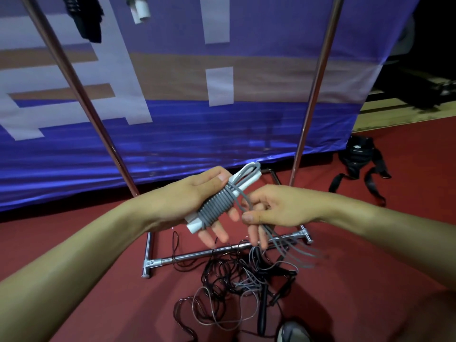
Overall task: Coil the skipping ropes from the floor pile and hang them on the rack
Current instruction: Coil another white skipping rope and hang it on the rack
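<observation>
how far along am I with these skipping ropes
Done: two bundles, black and white, seemingly hang up top. In hand: left hand holds the grey rope, mostly coiled; right hand pinches its loose end. Left: the tangled pile on the floor.

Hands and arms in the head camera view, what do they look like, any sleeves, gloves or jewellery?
Both forearms are bare as far as the frame shows, with no sleeves in view. The left hand and the right hand wear no gloves, and no rings, watch or wristbands are visible. The fingernails visible are short and unpainted. No markings or tattoos show.
</observation>
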Demonstrator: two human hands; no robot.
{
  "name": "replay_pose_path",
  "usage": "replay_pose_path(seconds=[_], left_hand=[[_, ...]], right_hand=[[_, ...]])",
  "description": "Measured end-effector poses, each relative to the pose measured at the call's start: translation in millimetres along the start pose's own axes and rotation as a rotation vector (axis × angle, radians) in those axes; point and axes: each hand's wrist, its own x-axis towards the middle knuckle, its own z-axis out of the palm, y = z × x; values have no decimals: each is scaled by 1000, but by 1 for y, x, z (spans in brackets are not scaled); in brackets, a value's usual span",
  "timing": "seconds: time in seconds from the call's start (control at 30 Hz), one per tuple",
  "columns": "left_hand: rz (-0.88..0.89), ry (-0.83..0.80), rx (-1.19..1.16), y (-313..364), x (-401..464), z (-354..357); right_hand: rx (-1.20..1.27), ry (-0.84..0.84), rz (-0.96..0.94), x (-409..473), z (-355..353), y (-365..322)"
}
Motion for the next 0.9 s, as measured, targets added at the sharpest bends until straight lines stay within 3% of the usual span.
replay_pose_path(seconds=[0.1, 0.2, 0.3, 0.43, 0.57, 0.73, 0.9], left_hand=[[70, 120, -55, 1, 5, 2], [112, 205, -191, 6, 7, 1], [134, 189, -222, 9, 3, -2], [138, 112, -210, 7, -2, -4], [69, -175, -228, -1, -7, -11], [-193, -428, 138, -1, -7, -13], [-174, -349, 390, 1, -2, -1]], right_hand=[[-167, 41, -48, -1, -1, -7], [-94, 106, -109, 0, -2, -13], [-20, 99, -126, 2, -1, -15], [-17, 132, -83, -3, -6, -15], [-263, 232, -66, -4, -17, -12], [-302, 221, -56, -9, -27, -28], [-546, 406, -74, -6, -17, -56]])
